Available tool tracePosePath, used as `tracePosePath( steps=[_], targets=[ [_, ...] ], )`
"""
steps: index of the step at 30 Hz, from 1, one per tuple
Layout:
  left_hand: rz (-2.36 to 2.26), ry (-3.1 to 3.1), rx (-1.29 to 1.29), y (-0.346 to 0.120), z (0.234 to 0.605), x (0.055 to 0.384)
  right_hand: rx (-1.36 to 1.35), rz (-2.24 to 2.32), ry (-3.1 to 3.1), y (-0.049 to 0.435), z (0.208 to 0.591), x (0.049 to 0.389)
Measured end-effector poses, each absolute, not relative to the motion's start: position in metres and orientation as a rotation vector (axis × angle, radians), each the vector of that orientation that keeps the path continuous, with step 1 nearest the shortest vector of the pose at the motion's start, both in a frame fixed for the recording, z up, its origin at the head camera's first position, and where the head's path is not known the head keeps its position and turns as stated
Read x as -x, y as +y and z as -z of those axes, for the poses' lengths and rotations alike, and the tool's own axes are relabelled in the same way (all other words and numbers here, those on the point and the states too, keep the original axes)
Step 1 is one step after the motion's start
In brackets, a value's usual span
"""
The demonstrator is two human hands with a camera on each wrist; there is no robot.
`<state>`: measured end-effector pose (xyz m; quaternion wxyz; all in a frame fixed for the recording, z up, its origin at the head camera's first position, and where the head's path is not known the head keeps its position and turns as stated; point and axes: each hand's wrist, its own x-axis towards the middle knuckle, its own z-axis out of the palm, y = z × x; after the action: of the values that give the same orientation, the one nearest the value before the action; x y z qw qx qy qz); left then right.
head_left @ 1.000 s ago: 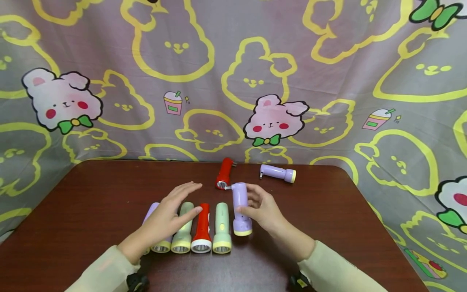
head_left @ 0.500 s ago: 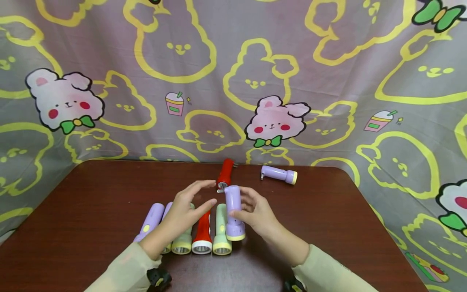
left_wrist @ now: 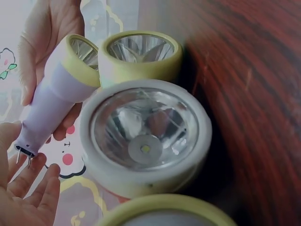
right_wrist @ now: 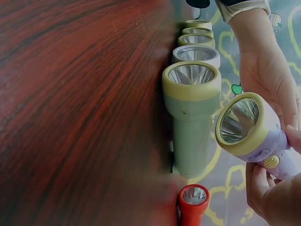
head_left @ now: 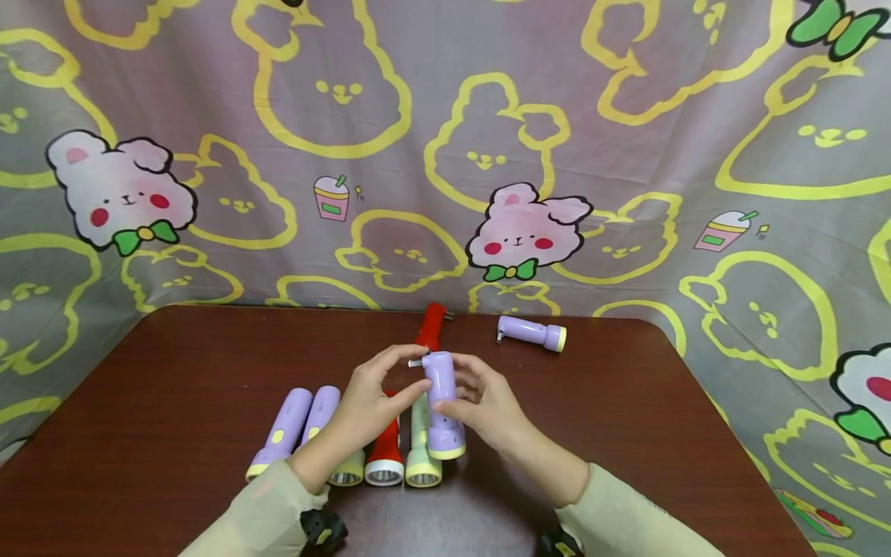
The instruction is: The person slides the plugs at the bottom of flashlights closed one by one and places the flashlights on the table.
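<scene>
My right hand (head_left: 497, 402) grips a purple flashlight (head_left: 440, 394) with a yellow rim, lens end down and tilted towards me. Metal plug prongs (left_wrist: 29, 161) stick out sideways from its tail. Around that tail end spreads my left hand (head_left: 365, 398), thumb at the body and the other fingertips right by the prongs. In the right wrist view a yellow switch (right_wrist: 272, 162) shows on the held flashlight. Just beneath it, a pale green flashlight (head_left: 419, 449) ends the row on the table, beside a red flashlight (head_left: 385, 460) with a white rim.
Further left in the row lie another green flashlight (head_left: 347, 469), partly behind my left hand, and two purple flashlights, the outermost one (head_left: 285, 429) slanted. At the back are a red flashlight (head_left: 431, 326) and a purple flashlight (head_left: 530, 331). A patterned cloth (head_left: 390, 178) hangs behind the table (head_left: 612, 433).
The right hand has brought the purple flashlight leftward, over the green one's edge. My left hand has moved right to its plug end, uncovering the purple flashlights at the left.
</scene>
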<state>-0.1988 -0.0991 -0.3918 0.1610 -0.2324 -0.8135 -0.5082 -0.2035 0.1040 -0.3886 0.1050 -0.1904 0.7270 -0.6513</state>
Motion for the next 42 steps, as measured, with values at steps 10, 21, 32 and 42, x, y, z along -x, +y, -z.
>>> tracePosePath(
  steps=[10, 21, 32, 42],
  targets=[
    [1.436, -2.261, 0.695, -0.100, 0.391, 0.204, 0.553, 1.936, 2.139, 0.101, 0.386, 0.202],
    [1.558, -2.205, 0.791, -0.106, 0.380, 0.208, 0.557, 1.977, 2.068, 0.101, 0.380, 0.201],
    [1.643, -2.150, 0.892, -0.110, 0.378, 0.212, 0.595, 1.970, 2.049, 0.100, 0.378, 0.200],
    [1.587, -2.185, 0.920, -0.112, 0.379, 0.215, 0.588, 1.953, 2.056, 0.100, 0.379, 0.201]
  ],
)
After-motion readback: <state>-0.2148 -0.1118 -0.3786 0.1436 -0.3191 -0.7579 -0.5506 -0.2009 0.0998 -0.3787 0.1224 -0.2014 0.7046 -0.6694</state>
